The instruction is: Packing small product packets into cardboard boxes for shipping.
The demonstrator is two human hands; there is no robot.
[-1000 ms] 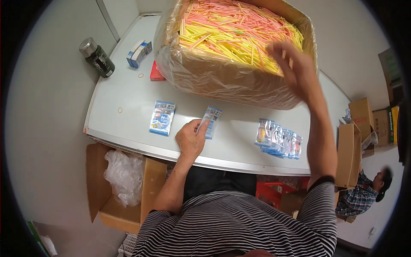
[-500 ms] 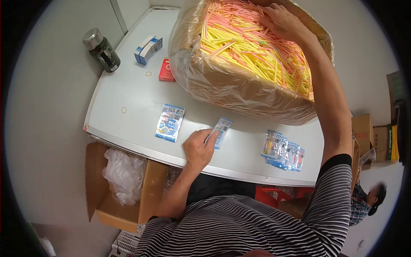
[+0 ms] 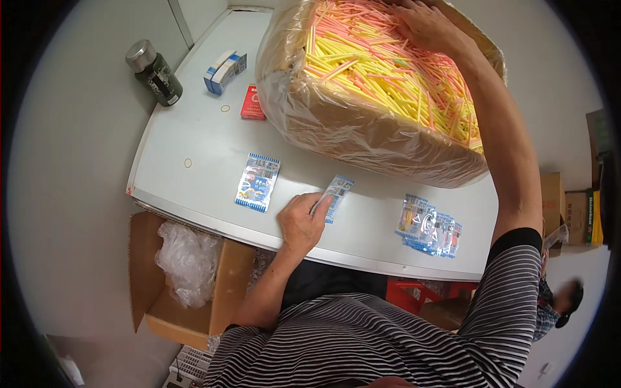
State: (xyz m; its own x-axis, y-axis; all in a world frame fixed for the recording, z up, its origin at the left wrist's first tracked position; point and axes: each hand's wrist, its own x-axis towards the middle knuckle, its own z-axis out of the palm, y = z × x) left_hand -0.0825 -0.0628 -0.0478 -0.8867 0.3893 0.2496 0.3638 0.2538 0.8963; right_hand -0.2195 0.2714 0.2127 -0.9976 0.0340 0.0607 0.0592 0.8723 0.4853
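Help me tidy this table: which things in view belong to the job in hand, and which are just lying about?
In use:
packet in the left hand
sticks, right hand among them
carton
probably the lone packet and overlapping packets

Apparently just lying about:
flask
red box
blue-white pack
yellow rings

Along the left edge of the white surface (image 3: 213, 145) I can see a dark green bottle with a silver cap (image 3: 158, 81); near it lie a thin yellowish ring (image 3: 184, 163) and a small red box (image 3: 252, 107). Lower down, an open brown cardboard box (image 3: 233, 278) holds crumpled clear plastic (image 3: 187, 265). Over at the right sits a person in a checked shirt (image 3: 546, 317).
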